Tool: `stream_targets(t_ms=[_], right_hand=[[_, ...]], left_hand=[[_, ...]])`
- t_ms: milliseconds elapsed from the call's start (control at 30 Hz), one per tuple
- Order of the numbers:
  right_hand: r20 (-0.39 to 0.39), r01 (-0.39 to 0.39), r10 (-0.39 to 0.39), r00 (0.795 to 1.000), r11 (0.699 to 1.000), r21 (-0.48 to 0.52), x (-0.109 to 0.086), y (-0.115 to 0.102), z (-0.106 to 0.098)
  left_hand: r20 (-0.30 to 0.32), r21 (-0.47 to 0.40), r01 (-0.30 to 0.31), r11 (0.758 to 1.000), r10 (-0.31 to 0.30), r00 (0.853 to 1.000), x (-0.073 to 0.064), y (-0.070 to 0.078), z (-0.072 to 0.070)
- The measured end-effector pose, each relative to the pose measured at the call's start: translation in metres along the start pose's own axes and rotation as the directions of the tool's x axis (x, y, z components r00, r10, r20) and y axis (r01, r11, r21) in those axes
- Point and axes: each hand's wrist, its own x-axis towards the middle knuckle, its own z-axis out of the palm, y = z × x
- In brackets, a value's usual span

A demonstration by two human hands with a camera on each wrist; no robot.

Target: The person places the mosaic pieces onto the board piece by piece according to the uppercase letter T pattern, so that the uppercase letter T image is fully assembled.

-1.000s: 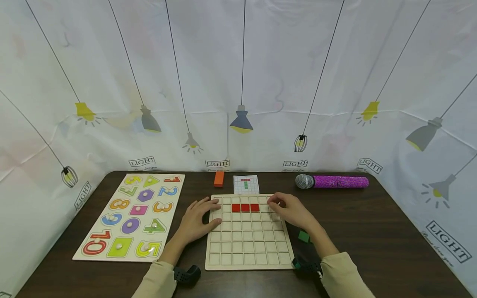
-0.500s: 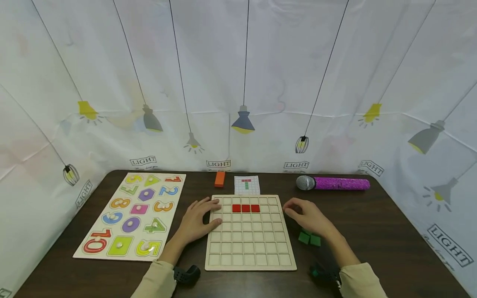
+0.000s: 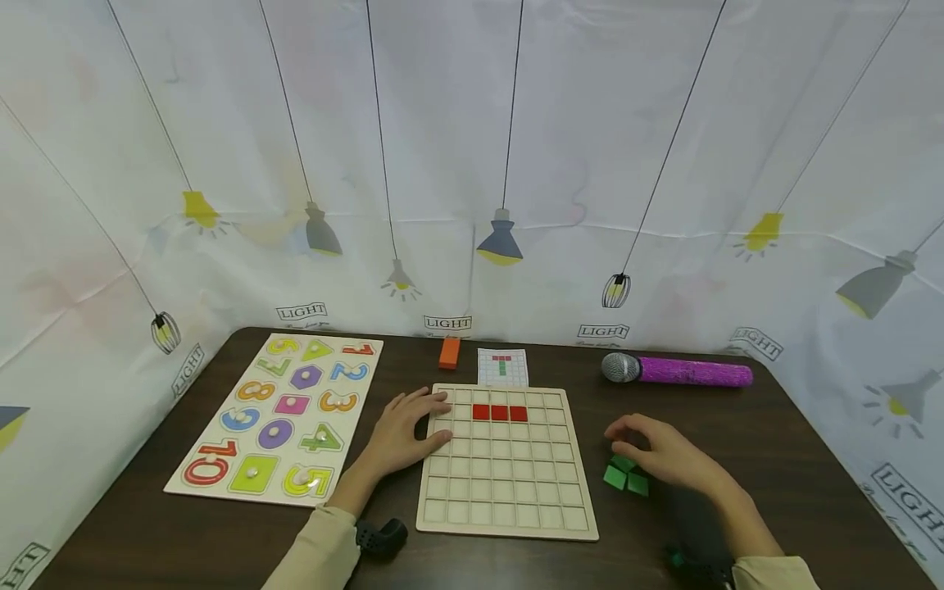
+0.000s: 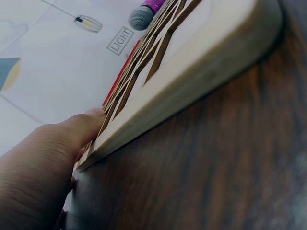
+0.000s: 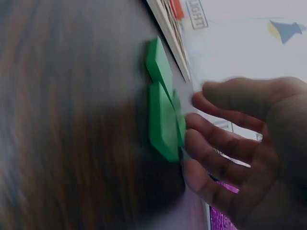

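A wooden grid board lies at the table's middle, with three red square tiles side by side in one of its upper rows. My left hand rests on the board's left edge, thumb and fingers spread; the left wrist view shows the thumb lying on the rim. To the right of the board, my right hand hovers at a small group of green square tiles, partly covering one. In the right wrist view its fingers are loosely bent beside the green tiles and hold nothing.
A card with a red and green T pattern lies behind the board, with an orange block to its left. A number and shape puzzle board is at left. A purple microphone lies at back right.
My right hand has moved from the board's upper right corner rightward and down to the green tiles. My left hand stays on the board's edge. The head view has shifted slightly.
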Motion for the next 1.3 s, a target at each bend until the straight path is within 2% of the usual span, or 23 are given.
stream_targets(t_ms=[133, 567, 900, 1300], right_hand=[[0.053, 0.039, -0.041, 0.998, 0.999, 0.036, -0.007, 0.006, -0.005], [0.128, 0.114, -0.134, 0.983, 0.982, 0.148, -0.013, 0.017, -0.005], [0.163, 0.086, -0.115, 0.98, 0.981, 0.172, -0.013, 0.019, -0.01], [0.14, 0.038, -0.062, 0.988, 0.986, 0.163, -0.013, 0.018, -0.01]], left_hand=[[0.01, -0.009, 0.0, 1.0, 0.001, 1.0, 0.001, 0.001, 0.001], [0.004, -0.007, 0.018, 1.0, -0.018, 1.0, -0.001, 0.001, 0.0], [0.013, -0.012, 0.023, 1.0, -0.023, 1.0, 0.0, 0.002, 0.0], [0.01, -0.012, 0.018, 1.0, -0.018, 1.0, -0.001, 0.003, 0.0]])
